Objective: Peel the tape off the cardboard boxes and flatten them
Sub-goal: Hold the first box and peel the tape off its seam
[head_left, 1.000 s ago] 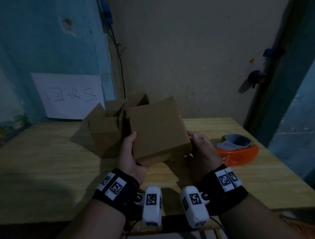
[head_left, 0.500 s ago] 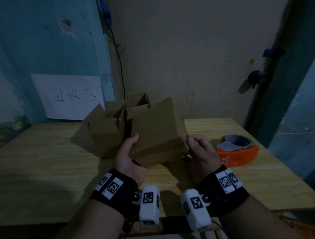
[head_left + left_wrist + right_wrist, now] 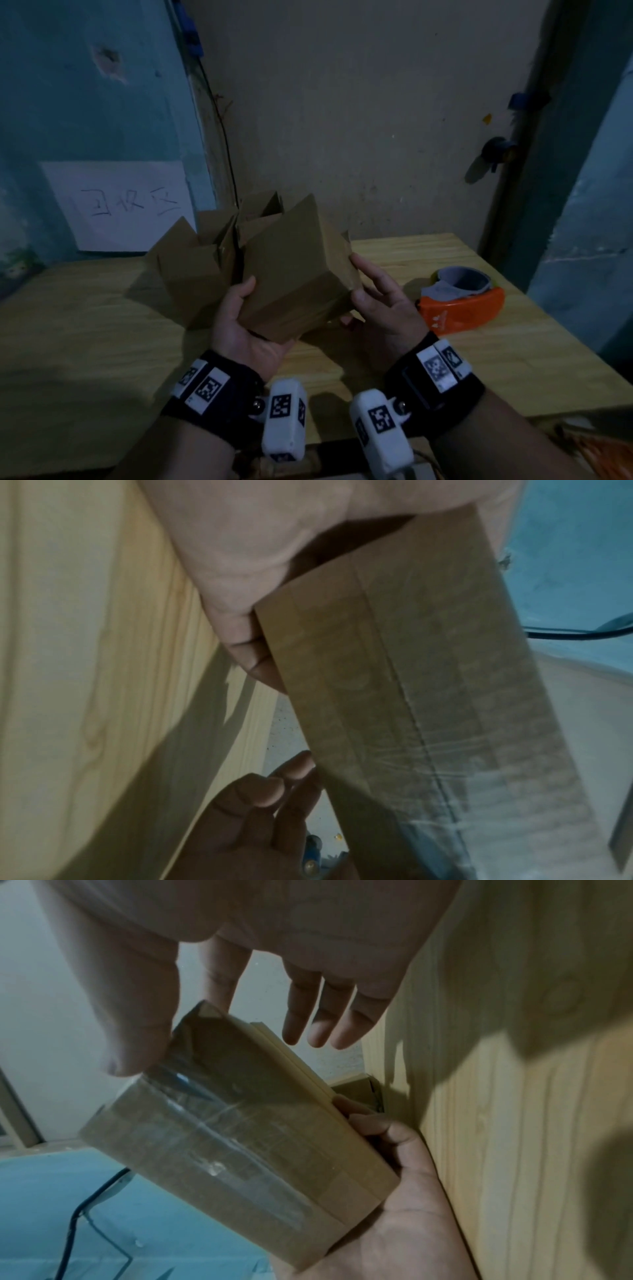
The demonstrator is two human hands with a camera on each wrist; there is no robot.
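A closed brown cardboard box (image 3: 291, 267) is held tilted above the table. My left hand (image 3: 239, 325) cradles it from below, with the palm under it and the thumb curled onto the near left face. My right hand (image 3: 380, 308) touches the box's right corner with the tips of thumb and forefinger. Its other fingers (image 3: 318, 1015) are straight and off the box. Clear tape (image 3: 212, 1137) runs along the box's seam and over its end, and this tape (image 3: 428, 723) also shows in the left wrist view. The underside is hidden in the head view.
Two opened cardboard boxes (image 3: 195, 267) with raised flaps stand just behind the held box. An orange tape dispenser (image 3: 459, 305) lies on the wooden table (image 3: 85, 342) to the right. A paper sign (image 3: 120, 205) hangs on the blue wall at the left, and walls close the back.
The box has turned in my hands, its far corner rising and its top face swinging left. My right hand has loosened from holding the side to touching the corner.
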